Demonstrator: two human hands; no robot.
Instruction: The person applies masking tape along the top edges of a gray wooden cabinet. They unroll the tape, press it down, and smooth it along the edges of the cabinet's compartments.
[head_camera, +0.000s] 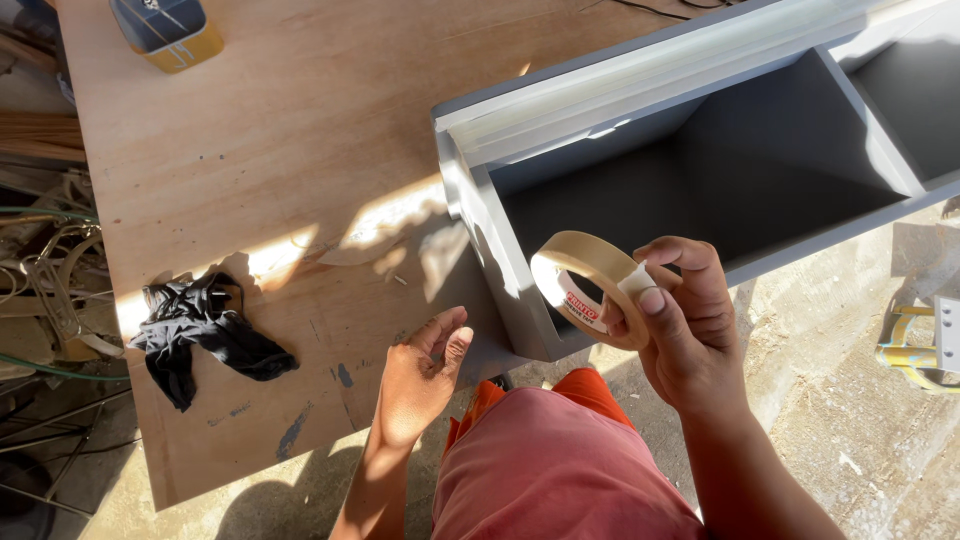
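My right hand (680, 320) grips a roll of beige masking tape (590, 272), thumb pressed on its outer edge, held in front of the grey-painted wooden cabinet (480, 230). A strip of the same tape runs along the cabinet's top edge (640, 75). My left hand (420, 375) hovers lower, fingers loosely curled, holding nothing, over the edge of the plywood sheet (280, 140) that the cabinet rests on.
A crumpled black cloth (200, 335) lies on the plywood at left. A yellow and blue tool (165, 30) sits at the far top left. Tangled cords and scrap (45, 290) lie left of the board. A yellow-handled object (915, 345) sits on the concrete floor at right.
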